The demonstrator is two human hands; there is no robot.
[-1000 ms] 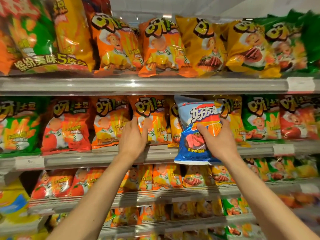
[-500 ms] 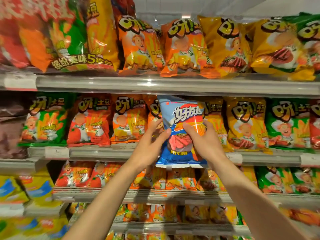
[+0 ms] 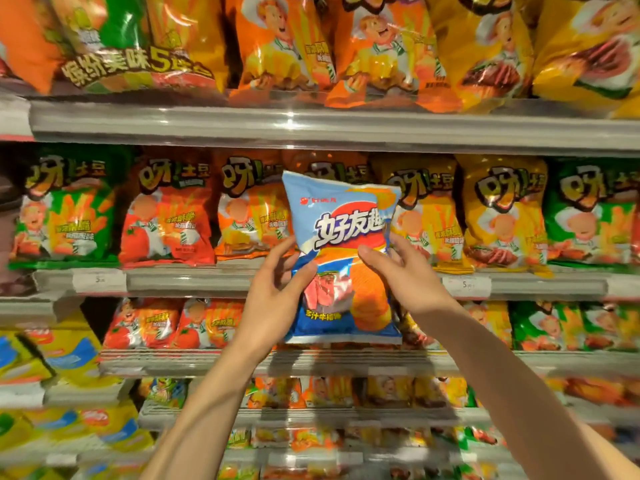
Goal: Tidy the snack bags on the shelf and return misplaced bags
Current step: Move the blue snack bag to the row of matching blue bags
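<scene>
A blue chip bag (image 3: 341, 216) with white lettering and an orange and red picture hangs upright in front of the middle shelf. My left hand (image 3: 273, 296) grips its lower left edge, thumb on the front. My right hand (image 3: 407, 275) grips its right side. The bag is clear of the shelf and covers part of an orange bag (image 3: 332, 168) behind it. The row behind holds green (image 3: 65, 216), red (image 3: 166, 216), orange (image 3: 249, 209) and yellow bags (image 3: 498, 216) of another brand.
The grey shelf rail (image 3: 194, 280) carries white price tags (image 3: 465, 285). The top shelf (image 3: 311, 126) holds large orange and yellow bags (image 3: 485, 46). Lower shelves hold smaller bags, with yellow and blue bags (image 3: 69, 358) at lower left.
My left hand left the orange bag on the shelf and took hold of the blue bag's left side. The bag has come out of the row. The camera has panned left.
</scene>
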